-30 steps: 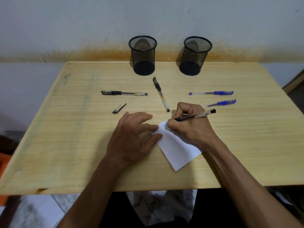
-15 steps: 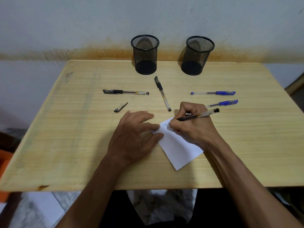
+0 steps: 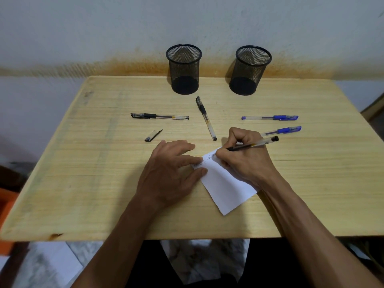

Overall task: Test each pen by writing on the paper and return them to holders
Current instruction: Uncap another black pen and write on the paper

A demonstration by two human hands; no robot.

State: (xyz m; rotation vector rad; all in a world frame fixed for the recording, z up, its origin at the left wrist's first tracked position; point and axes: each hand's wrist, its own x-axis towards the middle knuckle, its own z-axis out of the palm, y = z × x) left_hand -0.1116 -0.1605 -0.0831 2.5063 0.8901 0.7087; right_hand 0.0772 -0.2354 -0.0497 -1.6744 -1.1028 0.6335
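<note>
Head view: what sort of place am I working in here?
Probably a plain home or study desk: a bare wooden table against a stained plaster wall, with two mesh pen holders at the back. Nothing suggests a lab or workshop.

One head-worn wide-angle view looked forward and down from the near edge of the wooden table point(image 3: 83, 183), close above the forearms. It faced the wall point(image 3: 104, 28) at 12 o'clock, where two mesh holders point(image 3: 184, 69) stood. The table filled the middle; floor showed at 6 o'clock. No second view shared the scene.
</note>
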